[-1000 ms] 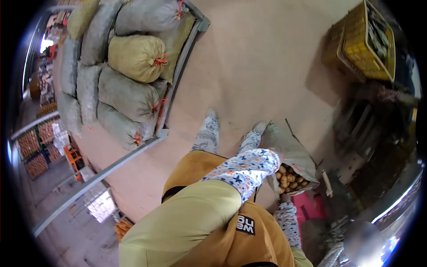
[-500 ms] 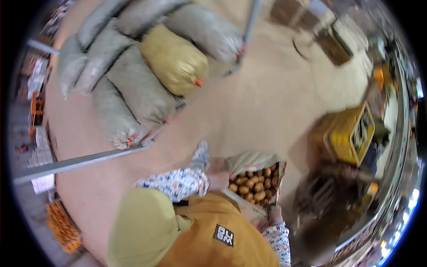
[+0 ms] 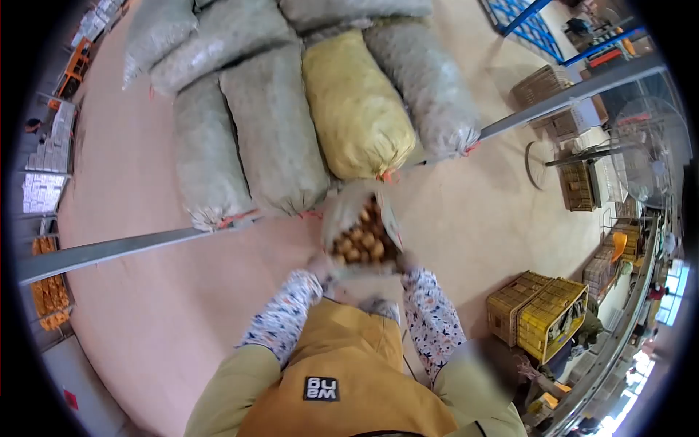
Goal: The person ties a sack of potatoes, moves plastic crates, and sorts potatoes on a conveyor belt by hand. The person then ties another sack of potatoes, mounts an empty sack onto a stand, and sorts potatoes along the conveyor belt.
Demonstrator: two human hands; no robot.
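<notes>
An open greyish sack (image 3: pixel 339 210) holds many brown, round, potato-like pieces (image 3: pixel 364 242), slightly smeared by motion. My left hand (image 3: pixel 319 267) is closed on the sack's near left corner. At the near right corner, my right hand (image 3: pixel 409 262) grips the rim in the same way. Both hands are a little blurred, and single fingers do not show clearly. The sack's far end is close to the tied mouths of a yellow sack (image 3: pixel 357 109) and a grey sack (image 3: pixel 277 131).
More full grey sacks (image 3: pixel 426 80) lie side by side ahead, by a long grey metal bar (image 3: pixel 131 247). Yellow crates (image 3: pixel 553 313) stand at the right. A fan (image 3: pixel 644 153) is farther off, with baskets nearby. Orange mesh bags (image 3: pixel 49 288) sit at the far left.
The view has turned right, toward the row of sacks. The open sack has moved away from my body, up to the tied sacks, with both hands still on it.
</notes>
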